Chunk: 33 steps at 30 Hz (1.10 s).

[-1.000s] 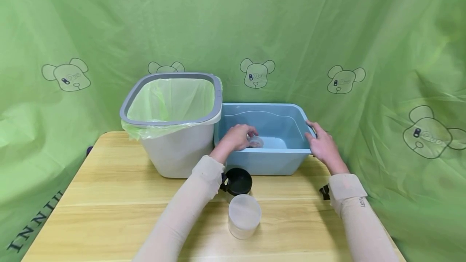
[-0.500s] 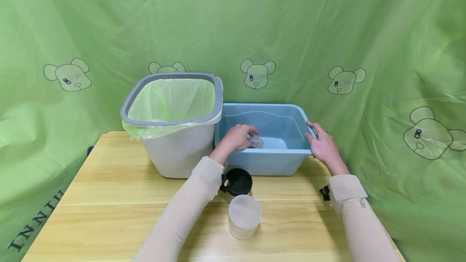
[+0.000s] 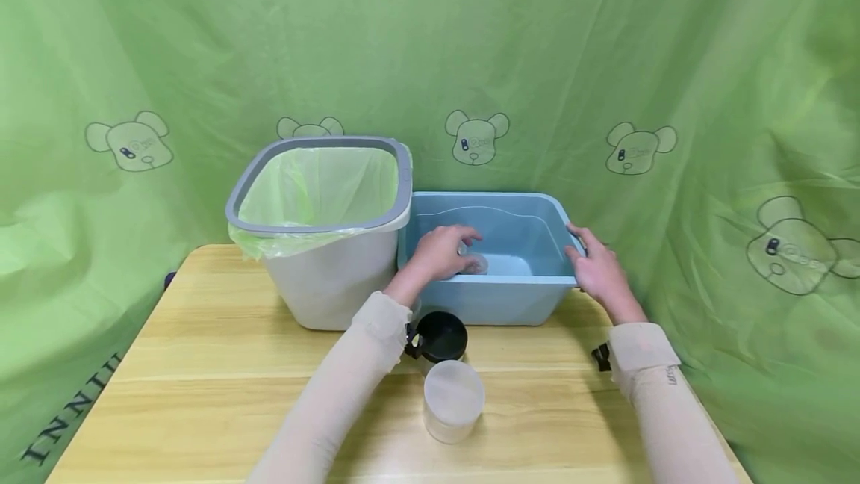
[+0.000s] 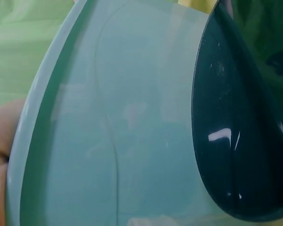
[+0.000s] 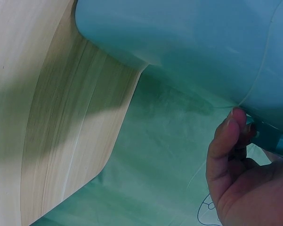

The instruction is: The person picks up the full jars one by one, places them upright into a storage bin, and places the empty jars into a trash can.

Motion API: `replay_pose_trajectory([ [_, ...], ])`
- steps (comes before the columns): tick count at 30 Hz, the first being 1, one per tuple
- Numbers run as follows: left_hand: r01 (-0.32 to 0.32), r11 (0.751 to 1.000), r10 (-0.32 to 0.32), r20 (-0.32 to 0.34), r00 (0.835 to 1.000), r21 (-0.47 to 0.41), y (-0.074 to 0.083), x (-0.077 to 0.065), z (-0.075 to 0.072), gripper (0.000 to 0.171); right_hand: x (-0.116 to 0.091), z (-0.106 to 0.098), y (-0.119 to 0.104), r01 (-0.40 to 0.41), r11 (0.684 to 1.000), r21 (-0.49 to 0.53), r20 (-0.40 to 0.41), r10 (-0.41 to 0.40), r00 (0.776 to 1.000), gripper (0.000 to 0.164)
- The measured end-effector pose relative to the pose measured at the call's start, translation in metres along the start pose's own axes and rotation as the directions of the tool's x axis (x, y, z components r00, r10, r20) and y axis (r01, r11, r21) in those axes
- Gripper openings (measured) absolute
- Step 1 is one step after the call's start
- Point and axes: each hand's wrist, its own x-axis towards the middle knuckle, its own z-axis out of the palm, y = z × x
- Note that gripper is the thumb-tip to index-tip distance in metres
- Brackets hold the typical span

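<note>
My left hand (image 3: pixel 443 251) is inside the near left part of the blue plastic tub (image 3: pixel 497 290). Its index finger and thumb stand apart over a small clear round plastic piece (image 3: pixel 478 264), which is partly hidden by the hand. In the left wrist view, part of this hand shows behind the tub's rim (image 4: pixel 30 117). My right hand (image 3: pixel 598 264) grips the tub's right end, thumb inside and fingers curled under the rim in the right wrist view. Below my left wrist stands a round black-topped container (image 3: pixel 443 336). Just in front of it is a clear cylindrical container (image 3: pixel 453 402).
A white bin (image 3: pixel 322 282) with a grey rim and a pale green liner bag stands against the tub's left end. Both are on a wooden table (image 3: pixel 222 372). A green curtain (image 3: pixel 537 58) printed with bear heads hangs behind and at the sides.
My left index finger has lifted and spread away from the thumb, loosening from the clear plastic piece. My right hand has kept its hold on the tub.
</note>
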Motion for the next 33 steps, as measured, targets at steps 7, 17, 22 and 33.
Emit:
replay_pose_trajectory([
  [7, -0.084, 0.996, 0.082, -0.097, 0.992, -0.019, 0.003, -0.014, -0.003, 0.037, 0.001, 0.001, -0.001, 0.002, 1.000, 0.003, 0.002, -0.002, 1.000, 0.059],
  [17, -0.217, 0.976, 0.215, -0.103, 0.971, -0.011, 0.000, -0.048, -0.012, 0.034, 0.002, 0.000, -0.003, 0.009, 1.000, 0.009, 0.002, -0.009, 1.000, 0.059],
  [22, -0.260, 0.965, 0.261, -0.129, 0.957, 0.024, -0.005, -0.069, -0.015, 0.030, 0.002, -0.001, -0.003, 0.014, 1.000, -0.013, -0.005, -0.014, 1.000, 0.059],
  [33, -0.305, 0.891, 0.369, -0.145, 0.918, 0.337, -0.005, -0.096, -0.019, 0.024, 0.001, -0.002, -0.002, 0.008, 0.999, -0.041, 0.003, -0.008, 1.000, 0.059],
])
